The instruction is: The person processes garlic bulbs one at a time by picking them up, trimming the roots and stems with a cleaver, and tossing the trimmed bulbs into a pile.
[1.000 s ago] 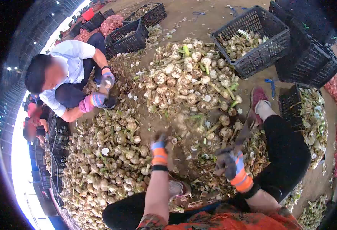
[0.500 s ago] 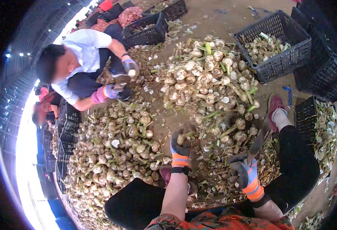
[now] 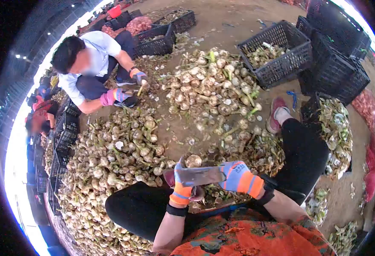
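Your gloved left hand [image 3: 180, 187] pinches a round garlic bulb [image 3: 193, 161] at near centre, its fingers partly hidden behind the wide blade of a knife [image 3: 204, 175]. Your gloved right hand [image 3: 241, 177] wraps the knife's handle end, the blade pointing left, just nearer you than the bulb. One garlic heap [image 3: 106, 170] spreads left; a second pile [image 3: 211, 83] lies farther off, near a crouching co-worker [image 3: 95, 49] at far left.

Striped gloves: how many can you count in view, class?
4: one on the wearer's left hand, one on the right hand, one on each hand of the person in the pale shirt. Others farther back may be hidden.
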`<state>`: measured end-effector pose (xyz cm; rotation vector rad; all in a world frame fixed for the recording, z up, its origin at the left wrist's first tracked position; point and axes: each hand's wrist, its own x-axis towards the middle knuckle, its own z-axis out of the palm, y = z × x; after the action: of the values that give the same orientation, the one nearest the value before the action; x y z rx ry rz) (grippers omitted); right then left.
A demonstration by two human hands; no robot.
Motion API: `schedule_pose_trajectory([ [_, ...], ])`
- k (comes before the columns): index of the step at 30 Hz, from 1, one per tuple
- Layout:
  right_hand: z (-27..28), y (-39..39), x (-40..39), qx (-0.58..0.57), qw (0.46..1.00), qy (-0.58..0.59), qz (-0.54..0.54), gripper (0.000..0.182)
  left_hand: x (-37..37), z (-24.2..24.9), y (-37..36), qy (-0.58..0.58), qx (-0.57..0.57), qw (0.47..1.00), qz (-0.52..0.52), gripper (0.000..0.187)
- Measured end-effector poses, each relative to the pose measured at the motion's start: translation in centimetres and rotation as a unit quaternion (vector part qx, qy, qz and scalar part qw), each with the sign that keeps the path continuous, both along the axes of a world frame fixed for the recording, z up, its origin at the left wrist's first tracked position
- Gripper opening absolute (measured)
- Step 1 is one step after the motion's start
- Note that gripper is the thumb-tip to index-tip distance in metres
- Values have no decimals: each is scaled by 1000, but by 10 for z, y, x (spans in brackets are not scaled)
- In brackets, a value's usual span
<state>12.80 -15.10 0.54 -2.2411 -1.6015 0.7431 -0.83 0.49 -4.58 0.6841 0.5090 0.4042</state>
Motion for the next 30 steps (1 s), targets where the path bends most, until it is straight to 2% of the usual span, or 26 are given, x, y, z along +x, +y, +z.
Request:
schedule_pose_trajectory([
  [1,4,1,-3,-7,1000,3,-8,35,4,0,-6,38,174,984,8,29],
  [2,7,3,-5,-27,1000,10,11,36,7,3,-12,-26,3,999,30,26],
  [3,8,5,-8,-46,998,16,30,36,6,5,-16,-24,-2,999,23,26],
  [4,5,7,-10,-46,999,13,24,37,5,8,-17,50,159,986,-18,25],
  [5,7,9,-10,-50,998,14,19,37,5,8,-18,120,317,939,-58,24],
  [7,12,14,-7,-75,997,18,17,37,8,-38,-10,105,296,948,-49,26],
  [9,6,17,-7,-79,997,14,15,36,4,-77,-5,130,58,988,-63,32],
  [10,3,18,-7,-65,998,15,17,36,6,-66,-7,132,56,988,-64,32],
  [12,0,20,-7,-53,998,19,19,35,13,-31,-13,154,312,936,-59,33],
  [13,-1,23,-6,-71,997,23,23,36,12,-41,-11,155,310,936,-60,33],
  [15,-4,25,-3,-89,995,28,28,37,8,-65,-5,279,388,878,-21,30],
  [16,-9,26,-2,-90,995,38,21,38,8,-55,-8,281,388,878,-20,30],
  [17,-13,26,-1,-91,995,46,13,39,10,-35,-13,170,270,948,-7,28],
  [18,-15,27,1,-91,995,45,13,39,12,-25,-16,53,145,988,8,26],
  [19,-17,27,3,-98,994,47,12,40,13,-25,-15,52,144,988,9,26],
  [20,-17,27,3,-106,993,49,11,41,13,-25,-14,83,211,974,-5,24],
  [21,-17,27,2,-107,993,48,12,41,14,-25,-14,113,277,954,-18,33],
  [24,-20,27,3,-117,993,17,15,42,12,-35,-16,101,221,970,-9,29],
  [25,-32,28,6,-136,991,6,-14,42,10,-25,-19,104,219,970,-8,29],
  [26,-50,28,10,-153,987,-6,-44,42,7,-7,-23,219,494,841,14,39],
  [27,-99,19,28,-58,960,55,-269,41,11,5,-22,307,719,622,39,50],
  [28,-86,16,58,-111,949,61,-289,41,4,-13,-21,274,711,641,89,61],
  [29,-80,19,68,-11,936,50,-349,39,5,-6,-22,268,707,648,91,58],
  [30,-74,18,67,68,925,102,-360,36,6,-5,-15,275,638,716,65,55],
])
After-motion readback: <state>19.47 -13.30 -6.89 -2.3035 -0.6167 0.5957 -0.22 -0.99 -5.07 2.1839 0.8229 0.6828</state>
